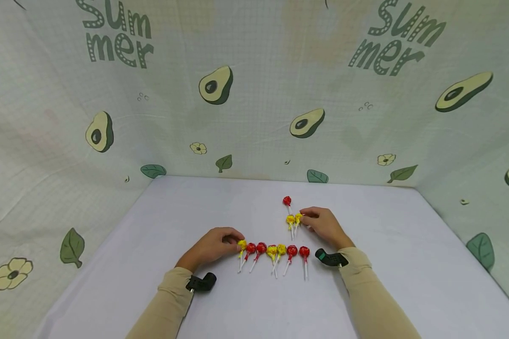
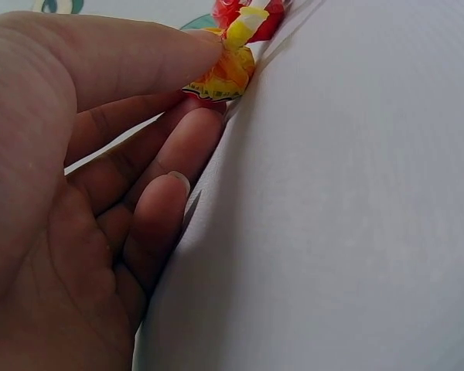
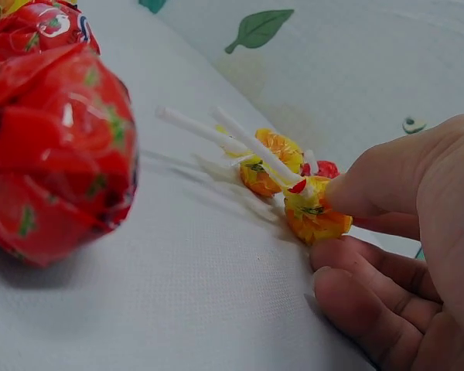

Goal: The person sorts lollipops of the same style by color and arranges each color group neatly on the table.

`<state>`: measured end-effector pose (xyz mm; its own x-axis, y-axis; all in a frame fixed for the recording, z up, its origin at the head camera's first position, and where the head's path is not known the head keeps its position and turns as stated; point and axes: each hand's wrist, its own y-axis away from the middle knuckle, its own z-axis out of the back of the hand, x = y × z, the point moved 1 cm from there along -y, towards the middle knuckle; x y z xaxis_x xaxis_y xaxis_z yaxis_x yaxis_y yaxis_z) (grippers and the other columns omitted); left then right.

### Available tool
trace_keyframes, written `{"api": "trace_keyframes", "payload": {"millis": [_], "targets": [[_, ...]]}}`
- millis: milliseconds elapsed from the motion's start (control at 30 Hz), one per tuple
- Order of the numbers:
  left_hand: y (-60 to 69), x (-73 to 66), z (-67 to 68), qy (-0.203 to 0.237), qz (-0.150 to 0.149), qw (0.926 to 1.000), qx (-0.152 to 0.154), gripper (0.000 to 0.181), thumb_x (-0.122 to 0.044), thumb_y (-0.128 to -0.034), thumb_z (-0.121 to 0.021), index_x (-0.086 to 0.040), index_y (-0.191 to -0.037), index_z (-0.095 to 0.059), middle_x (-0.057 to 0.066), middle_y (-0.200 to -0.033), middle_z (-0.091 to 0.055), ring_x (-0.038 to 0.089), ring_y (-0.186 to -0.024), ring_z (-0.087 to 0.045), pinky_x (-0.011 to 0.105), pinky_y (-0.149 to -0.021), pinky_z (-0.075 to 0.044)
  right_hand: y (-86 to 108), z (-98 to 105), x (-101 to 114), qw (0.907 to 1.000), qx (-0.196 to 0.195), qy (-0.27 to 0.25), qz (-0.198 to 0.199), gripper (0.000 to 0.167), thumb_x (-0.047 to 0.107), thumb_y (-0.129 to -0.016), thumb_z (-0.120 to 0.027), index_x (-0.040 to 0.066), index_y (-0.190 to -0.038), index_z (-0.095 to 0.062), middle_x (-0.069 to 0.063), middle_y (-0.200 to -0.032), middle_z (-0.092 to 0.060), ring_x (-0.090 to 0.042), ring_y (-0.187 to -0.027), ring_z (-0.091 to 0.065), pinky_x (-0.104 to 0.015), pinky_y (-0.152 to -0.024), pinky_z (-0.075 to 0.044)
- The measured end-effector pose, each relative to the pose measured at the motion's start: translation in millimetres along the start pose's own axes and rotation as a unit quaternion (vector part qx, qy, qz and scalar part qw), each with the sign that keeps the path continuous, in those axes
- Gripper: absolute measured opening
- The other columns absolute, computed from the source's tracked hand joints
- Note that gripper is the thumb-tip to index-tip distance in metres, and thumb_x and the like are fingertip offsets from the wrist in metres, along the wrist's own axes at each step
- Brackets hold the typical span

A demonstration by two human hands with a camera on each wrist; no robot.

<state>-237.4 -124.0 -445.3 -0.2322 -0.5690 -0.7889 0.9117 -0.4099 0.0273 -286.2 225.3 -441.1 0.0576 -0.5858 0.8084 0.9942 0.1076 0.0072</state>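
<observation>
My left hand point(image 1: 212, 244) pinches the head of a yellow lollipop point(image 1: 242, 245) between thumb and fingers, at the left end of a row. Along that row lie red lollipops point(image 1: 261, 247) and yellow ones point(image 1: 281, 249), sticks towards me. Farther back, my right hand point(image 1: 325, 228) pinches another yellow lollipop point(image 3: 317, 212) by its wrapped head. Just left of it lies one more yellow lollipop point(image 1: 290, 220), their sticks close together. A red lollipop point(image 1: 287, 201) lies behind these two. In the left wrist view, a red lollipop point(image 2: 272, 22) shows beyond the pinched yellow one.
Everything lies on a white-covered table point(image 1: 237, 306). A printed cloth point(image 1: 254, 136) with avocados and leaves hangs behind and at the sides. Each wrist carries a black camera band; the right one point(image 1: 332, 258) is near the row's right-end red lollipop point(image 1: 304, 252).
</observation>
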Motion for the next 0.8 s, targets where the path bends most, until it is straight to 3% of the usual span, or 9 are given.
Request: {"api": "trace_keyframes", "payload": {"millis": [533,800], "targets": [[0.0,1.0,0.0,-0.004,-0.004,1.0000,-0.002,0.018,-0.024,-0.0909,-0.075,-0.024,-0.109,-0.072,-0.007,-0.096,-0.064,0.016,-0.091,-0.057,0.036,-0.081,-0.047,-0.5,-3.9,-2.8,0.9998,-0.020,0.001,0.009,0.027,0.017,-0.098,-0.063,0.009,-0.124,-0.069,-0.010,-0.119,-0.067,-0.022,-0.089,-0.059,-0.030,-0.073,-0.053],[0.3,-0.7,0.1,-0.003,0.003,1.0000,-0.003,0.018,-0.024,-0.0907,-0.075,-0.024,-0.109,-0.072,-0.007,-0.096,-0.064,0.017,-0.090,-0.057,0.036,-0.081,-0.047,-0.1,-3.5,-0.4,0.9997,-0.020,-0.012,-0.005,0.034,0.028,-0.100,-0.062,0.008,-0.127,-0.066,-0.009,-0.113,-0.067,-0.022,-0.087,-0.060,-0.031,-0.074,-0.052]]}}
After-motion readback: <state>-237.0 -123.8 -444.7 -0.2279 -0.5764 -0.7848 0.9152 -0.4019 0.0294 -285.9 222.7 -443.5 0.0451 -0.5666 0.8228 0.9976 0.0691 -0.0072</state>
